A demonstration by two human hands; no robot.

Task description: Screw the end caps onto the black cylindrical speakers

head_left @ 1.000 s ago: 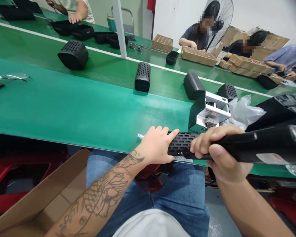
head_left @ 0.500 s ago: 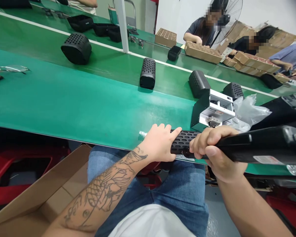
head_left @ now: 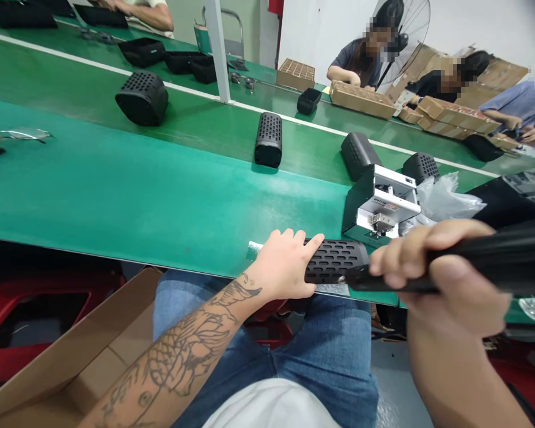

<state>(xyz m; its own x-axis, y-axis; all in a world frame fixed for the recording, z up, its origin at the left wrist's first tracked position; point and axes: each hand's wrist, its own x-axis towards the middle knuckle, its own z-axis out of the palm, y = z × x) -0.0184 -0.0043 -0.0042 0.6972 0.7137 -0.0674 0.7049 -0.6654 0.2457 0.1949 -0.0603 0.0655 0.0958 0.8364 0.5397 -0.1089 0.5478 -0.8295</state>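
Here, black speaker [head_left: 336, 261] under left hand [head_left: 283, 264], beside right hand [head_left: 446, 267] gripping black tool [head_left: 508, 252].

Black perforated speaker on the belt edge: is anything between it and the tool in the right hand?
Nothing visible: the narrow nose of the black handheld power tool, gripped by the right hand, sits right at the end of the black perforated cylindrical speaker, under the left hand.

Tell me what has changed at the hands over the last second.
The right hand has moved to the right, away from the speaker, taking the black tool with it and leaving more of the speaker showing. It keeps hold of the tool. The left hand stays on the speaker, and nothing was let go.
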